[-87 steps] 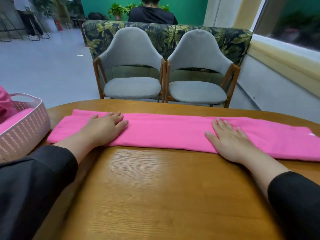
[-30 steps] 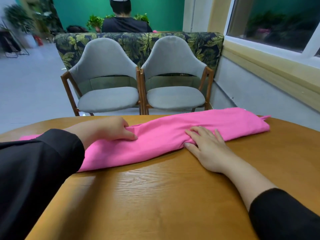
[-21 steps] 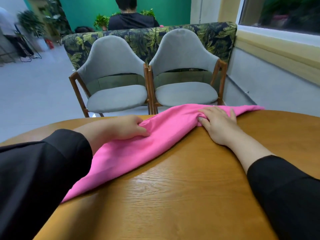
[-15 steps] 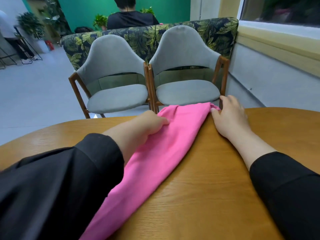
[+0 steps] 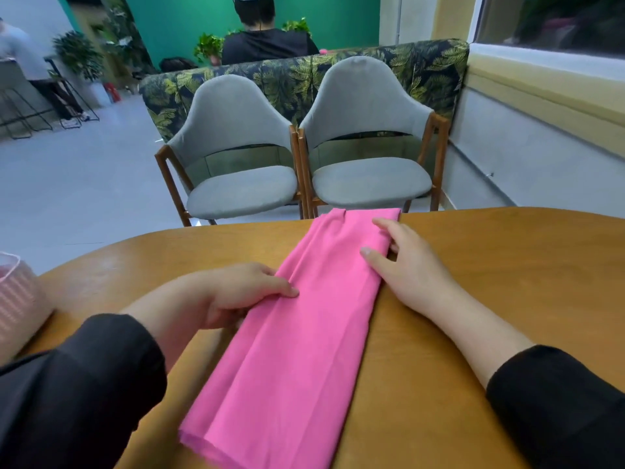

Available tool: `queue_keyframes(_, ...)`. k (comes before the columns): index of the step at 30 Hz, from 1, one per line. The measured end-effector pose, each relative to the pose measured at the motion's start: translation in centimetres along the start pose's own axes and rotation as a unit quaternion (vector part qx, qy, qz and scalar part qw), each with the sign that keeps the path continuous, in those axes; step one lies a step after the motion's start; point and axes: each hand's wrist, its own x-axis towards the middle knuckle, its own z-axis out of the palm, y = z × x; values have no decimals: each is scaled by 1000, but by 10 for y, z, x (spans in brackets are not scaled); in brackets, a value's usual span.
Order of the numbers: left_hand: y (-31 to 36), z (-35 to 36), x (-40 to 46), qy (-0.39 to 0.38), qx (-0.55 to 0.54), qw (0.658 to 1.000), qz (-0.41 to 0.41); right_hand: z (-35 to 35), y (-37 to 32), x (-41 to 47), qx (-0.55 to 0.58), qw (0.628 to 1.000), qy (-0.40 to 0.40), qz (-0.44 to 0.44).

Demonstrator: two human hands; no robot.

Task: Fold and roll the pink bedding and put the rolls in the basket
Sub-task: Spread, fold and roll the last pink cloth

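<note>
I see a round, honey-coloured wooden table with a visible grain filling the lower half of the head view. On it lies the pink bedding, folded into one long flat strip that runs from the near edge of the table away to its far edge, slightly slanted to the right. My left hand sits at the strip's left edge about midway along, its thumb laid on top of the cloth and its fingers curled under the edge, so it pinches the fabric. My right hand lies at the strip's right edge nearer the far end, fingers mostly straight, thumb and forefinger resting on the cloth; it presses rather than grips. The two hands are apart, one on each side of the strip. Black sleeves cover both forearms.

At the left edge of the table stands a pale pink perforated plastic basket, only partly in frame and blurred; it is well apart from the bedding.

Beyond the table two grey upholstered chairs with wooden frames stand side by side, facing me. Behind them is a sofa back in a dark leaf print, and behind that a person in a black top sits facing away. The far wall is green, with potted plants near it, a light grey floor to the left and a window with a yellow sill on the right.
</note>
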Motion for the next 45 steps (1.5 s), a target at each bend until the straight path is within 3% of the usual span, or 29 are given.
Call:
queue_keyframes(4,-14,41,-28,47,-171,984,18,0,-18,-36,58,998,1,2)
queue_keyframes(9,-19,104,-55,-35,-310,947,81,-14,-20,-86,83,996,32,-13)
queue_keyframes(11,-22,126,-64,-30,-272,955,117,-25,-15,-104,71,997,34,-20)
queue_keyframes(15,-39,133,-81,24,-79,972,221,-51,-6,-143,71,997,-15,-10)
queue_keyframes(17,-48,129,-85,59,29,959,276,-58,-4,-165,37,998,-33,-25)
queue_keyframes(20,-60,129,-90,121,138,923,339,-62,-5,-197,-103,988,-32,-110)
queue_keyframes(23,-62,131,-99,76,-2,945,318,-68,-13,-221,-68,985,-77,-137)
queue_keyframes(25,-60,130,-110,-23,-130,959,252,-70,-18,-231,-53,981,-100,-155)
queue_keyframes(27,-61,126,-123,-129,-190,958,171,-74,-20,-237,-73,971,-138,-181)
queue_keyframes(29,-66,121,-127,-143,-160,966,143,-78,-18,-240,-113,958,-180,-191)
queue_keyframes(31,-73,121,-122,-43,3,981,191,-82,-14,-241,-136,952,-202,-188)
queue_keyframes(32,-77,122,-119,40,100,965,239,-82,-12,-240,-139,951,-205,-187)
queue_keyframes(34,-80,127,-114,181,190,881,394,-81,-11,-238,-138,952,-197,-190)
queue_keyframes(36,-80,133,-118,194,225,806,512,-78,-10,-237,-158,947,-175,-220)
queue_keyframes(38,-82,138,-119,157,313,759,549,-74,-11,-235,-185,939,-151,-247)
queue_keyframes(45,-77,151,-122,131,422,724,529,-70,-14,-234,-197,938,-141,-249)
